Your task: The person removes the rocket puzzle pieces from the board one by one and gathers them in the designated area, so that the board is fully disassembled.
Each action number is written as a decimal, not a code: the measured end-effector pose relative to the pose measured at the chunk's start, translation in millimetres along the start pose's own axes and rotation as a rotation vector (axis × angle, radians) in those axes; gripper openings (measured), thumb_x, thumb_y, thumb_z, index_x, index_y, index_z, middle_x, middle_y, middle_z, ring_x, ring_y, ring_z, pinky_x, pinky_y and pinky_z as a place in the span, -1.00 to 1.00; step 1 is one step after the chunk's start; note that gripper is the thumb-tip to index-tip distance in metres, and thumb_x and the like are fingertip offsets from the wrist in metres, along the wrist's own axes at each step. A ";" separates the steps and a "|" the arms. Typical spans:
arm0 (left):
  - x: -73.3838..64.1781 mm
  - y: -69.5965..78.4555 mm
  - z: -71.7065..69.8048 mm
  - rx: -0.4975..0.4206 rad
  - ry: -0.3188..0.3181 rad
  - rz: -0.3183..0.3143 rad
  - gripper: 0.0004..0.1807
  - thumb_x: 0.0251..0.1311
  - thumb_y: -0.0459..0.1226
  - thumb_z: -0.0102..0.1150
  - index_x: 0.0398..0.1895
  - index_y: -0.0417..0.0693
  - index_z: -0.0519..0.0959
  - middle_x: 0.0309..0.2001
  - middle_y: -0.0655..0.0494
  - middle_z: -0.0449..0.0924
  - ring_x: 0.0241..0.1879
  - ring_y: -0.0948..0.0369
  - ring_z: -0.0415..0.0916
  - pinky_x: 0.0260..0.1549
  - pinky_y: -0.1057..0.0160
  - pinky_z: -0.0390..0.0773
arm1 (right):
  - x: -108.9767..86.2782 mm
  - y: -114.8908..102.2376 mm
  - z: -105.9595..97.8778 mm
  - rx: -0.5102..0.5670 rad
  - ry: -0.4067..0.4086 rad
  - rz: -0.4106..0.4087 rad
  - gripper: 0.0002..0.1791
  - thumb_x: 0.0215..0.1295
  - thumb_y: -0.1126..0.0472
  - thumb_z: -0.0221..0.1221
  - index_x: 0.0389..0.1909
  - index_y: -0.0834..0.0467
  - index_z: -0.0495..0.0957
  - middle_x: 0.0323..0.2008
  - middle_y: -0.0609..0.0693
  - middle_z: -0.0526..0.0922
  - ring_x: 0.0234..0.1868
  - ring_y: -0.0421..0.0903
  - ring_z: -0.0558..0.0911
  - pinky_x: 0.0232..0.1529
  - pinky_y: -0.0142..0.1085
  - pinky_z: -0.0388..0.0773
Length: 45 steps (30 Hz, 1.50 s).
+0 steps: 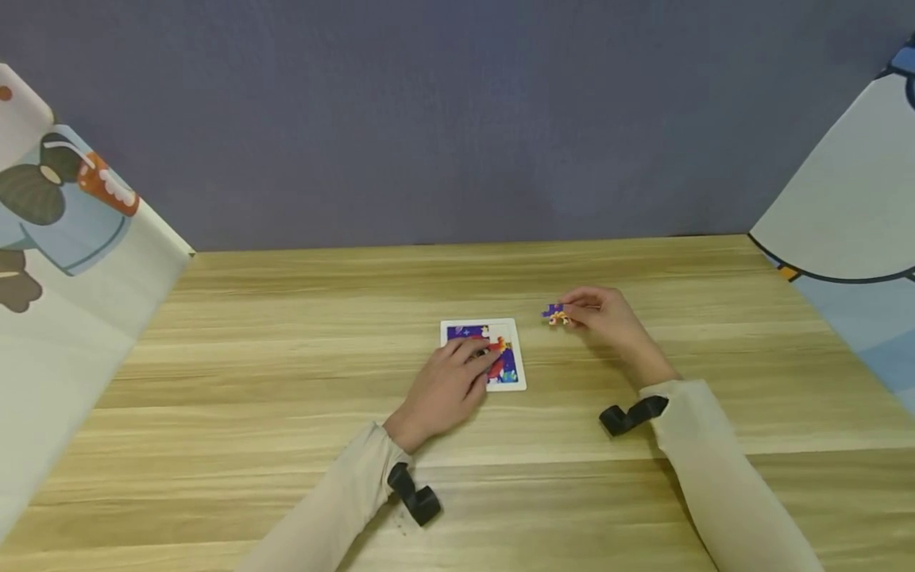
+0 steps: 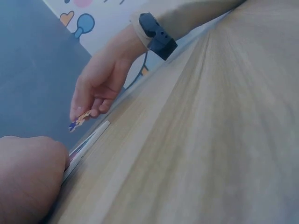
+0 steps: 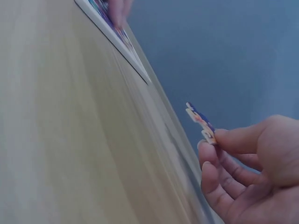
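A jigsaw puzzle piece (image 1: pixel 554 314), purple with orange and cream, is pinched between thumb and fingers of my right hand (image 1: pixel 604 322). That piece (image 3: pixel 202 122) is held above the table, to the right of a small square puzzle in a white tray (image 1: pixel 520 375). My left hand (image 1: pixel 446 385) rests on the puzzle with its fingers extended, covering the left and middle of the picture. Purple, red and green parts show around the fingers, and a pale bare patch (image 1: pixel 500 330) shows at the tray's upper right. In the left wrist view the tray (image 2: pixel 96 135) appears nearly edge-on.
The puzzle lies on a wood-grain table (image 1: pixel 286 334). A grey-blue panel (image 1: pixel 457 119) stands along the far edge, with cartoon-printed panels (image 1: pixel 71 318) at both sides. Each wrist carries a black camera mount (image 1: pixel 415 496).
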<state>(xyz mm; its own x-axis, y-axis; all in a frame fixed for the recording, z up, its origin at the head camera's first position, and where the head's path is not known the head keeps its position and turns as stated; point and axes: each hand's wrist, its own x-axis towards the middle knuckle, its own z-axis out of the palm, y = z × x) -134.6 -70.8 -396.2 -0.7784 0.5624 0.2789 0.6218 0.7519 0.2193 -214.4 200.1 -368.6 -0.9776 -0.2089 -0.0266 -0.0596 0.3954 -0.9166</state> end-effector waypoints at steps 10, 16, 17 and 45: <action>-0.3 1.0 0.3 -0.010 0.006 -0.002 -0.57 0.32 -0.20 -0.08 0.24 0.03 0.48 0.24 0.09 0.45 0.24 0.10 0.35 0.25 0.10 0.34 | -1.1 7.4 -25.3 -0.031 -0.030 0.048 -0.67 0.35 0.37 0.04 0.03 0.54 0.41 -0.44 -0.27 0.60 -0.47 -0.35 0.61 -0.36 -0.47 0.60; -0.6 0.3 0.6 -0.009 0.006 -0.003 -0.57 0.33 -0.20 -0.09 0.24 0.02 0.48 0.25 0.09 0.44 0.24 0.10 0.34 0.25 0.10 0.34 | -5.0 4.7 -36.4 -0.105 -0.025 0.093 -0.65 0.38 0.32 0.03 0.07 0.49 0.42 -0.37 -0.17 0.60 -0.43 -0.35 0.60 -0.33 -0.46 0.61; -0.7 0.2 0.4 -0.007 0.005 -0.005 -0.57 0.33 -0.20 -0.09 0.24 0.03 0.47 0.25 0.09 0.44 0.24 0.10 0.34 0.25 0.10 0.34 | -5.6 4.2 -38.2 -0.118 -0.021 0.101 -0.65 0.38 0.32 0.03 0.07 0.48 0.42 -0.36 -0.14 0.59 -0.43 -0.35 0.60 -0.33 -0.46 0.61; -2.2 1.6 -1.3 -0.031 -0.008 -0.023 -0.57 0.34 -0.19 -0.08 0.25 0.05 0.46 0.25 0.08 0.44 0.26 0.10 0.34 0.27 0.09 0.32 | -15.6 33.7 -76.5 -0.207 0.094 0.044 -0.65 0.35 0.33 0.06 0.01 0.55 0.46 -0.51 -0.39 0.54 -0.49 -0.43 0.56 -0.45 -0.50 0.58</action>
<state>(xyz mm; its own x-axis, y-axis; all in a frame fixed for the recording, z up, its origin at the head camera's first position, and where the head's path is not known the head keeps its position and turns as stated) -131.8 -71.2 -395.3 -0.7929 0.5480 0.2666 0.6063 0.7534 0.2545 -216.5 285.1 -368.6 -0.9941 -0.1071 -0.0190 -0.0469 0.5790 -0.8140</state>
